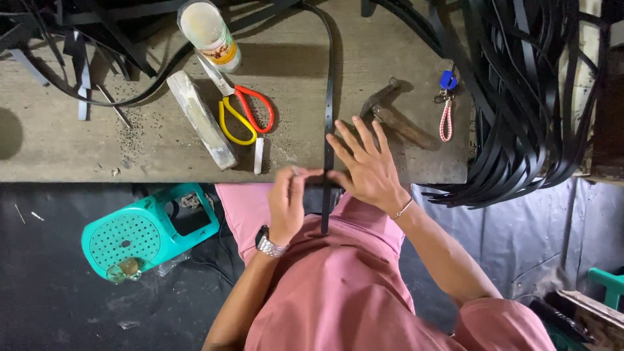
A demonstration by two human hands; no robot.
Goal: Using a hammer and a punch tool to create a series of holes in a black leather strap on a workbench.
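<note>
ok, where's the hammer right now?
Head view: the hammer lies on the workbench, just beyond the right hand, between the black strap and the key fob.

We see a matt black strap [328, 110], leather or rubber-like, under our hands at centre. The table [58, 143] is rough, dusty wood or concrete; we cannot tell which. The scissors [237, 107] have bright metal blades and glossy red and yellow plastic handles. The hammer [390, 110] has a dull metal head and worn wooden handle. The stool [140, 231], lower left, is smooth teal plastic.
</note>
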